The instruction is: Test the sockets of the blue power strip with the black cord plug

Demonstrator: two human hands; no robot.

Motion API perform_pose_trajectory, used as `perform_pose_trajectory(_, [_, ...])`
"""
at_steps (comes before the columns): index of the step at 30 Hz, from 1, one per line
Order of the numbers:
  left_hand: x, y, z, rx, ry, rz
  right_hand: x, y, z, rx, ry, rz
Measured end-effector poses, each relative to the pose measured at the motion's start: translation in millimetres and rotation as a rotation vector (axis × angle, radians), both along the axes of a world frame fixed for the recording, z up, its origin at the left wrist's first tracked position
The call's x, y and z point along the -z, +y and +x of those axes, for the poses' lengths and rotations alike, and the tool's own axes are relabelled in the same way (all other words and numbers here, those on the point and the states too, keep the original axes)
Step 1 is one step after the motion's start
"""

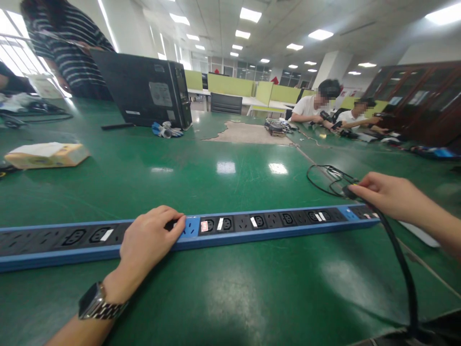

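A long blue power strip with black and blue sockets and small white labels lies across the green table. My left hand, with a metal-band watch on its wrist, is closed over the strip left of a blue socket, thumb and fingers curled at its edges. Above the strip's right end, my right hand pinches a black plug, partly hidden by the fingers. A thick black cable runs from near this hand down to the lower right corner. Thinner black cable loops on the table behind the plug.
A black computer case stands at the back left, with blue-and-grey gloves beside it. A yellow tissue pack lies at the left. Two seated people handle things at the far right; another person stands at the far left.
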State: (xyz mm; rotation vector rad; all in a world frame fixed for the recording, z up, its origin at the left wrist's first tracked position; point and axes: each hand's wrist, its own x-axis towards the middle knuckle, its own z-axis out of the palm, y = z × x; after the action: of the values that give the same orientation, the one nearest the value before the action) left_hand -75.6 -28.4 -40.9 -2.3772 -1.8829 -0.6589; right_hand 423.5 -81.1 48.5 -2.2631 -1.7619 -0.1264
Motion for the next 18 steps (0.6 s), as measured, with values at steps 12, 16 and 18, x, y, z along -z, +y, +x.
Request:
perform_pose_trajectory(12, [-0.6,0.2,-0.7,0.046,-0.059,-0.015,39.4,12.0,-85.1,-0.205,0.129,-0.246])
perform_pose_trajectory(16, [0.6,1.3,-0.7,0.061,-0.061,-0.010,41.8,15.4,-89.0,-0.196,0.116,-0.248])
perform_pose_trajectory(18, [1.0,1.7,-0.8,0.061,-0.061,-0.008,42.7,17.3,-88.5,-0.190,0.050,-0.220])
